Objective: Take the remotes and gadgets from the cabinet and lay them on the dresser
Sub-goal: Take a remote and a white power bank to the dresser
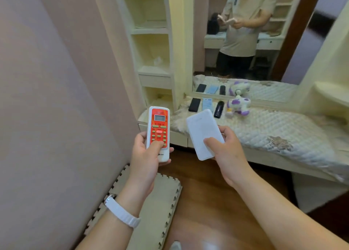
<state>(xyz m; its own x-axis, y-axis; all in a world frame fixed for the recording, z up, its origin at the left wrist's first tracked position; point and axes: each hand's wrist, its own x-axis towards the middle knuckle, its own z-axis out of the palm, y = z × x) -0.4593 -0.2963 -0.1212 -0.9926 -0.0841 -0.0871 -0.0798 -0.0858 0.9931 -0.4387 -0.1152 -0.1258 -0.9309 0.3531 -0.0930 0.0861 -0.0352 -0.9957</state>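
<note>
Before dresser (283, 136), red remote (158, 134) stands upright.

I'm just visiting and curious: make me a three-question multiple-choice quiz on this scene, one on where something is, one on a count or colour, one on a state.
1. Where does the toy lie?
A. On the floor mat
B. On the dresser, right of the row of devices
C. On a cabinet shelf

2. How many flat devices lie in a row on the dresser, not counting mirror images?
A. Three
B. One
C. Five

3. What is the left hand doing?
A. Hanging empty
B. Resting flat on the dresser
C. Gripping the red-faced remote

Answers:
1 B: it sits on the quilted top just right of the black remote.
2 A: the black phone, the blue remote and the black remote.
3 C: fingers wrap the red-faced remote, thumb on its buttons; the right hand holds the white power bank.
</note>
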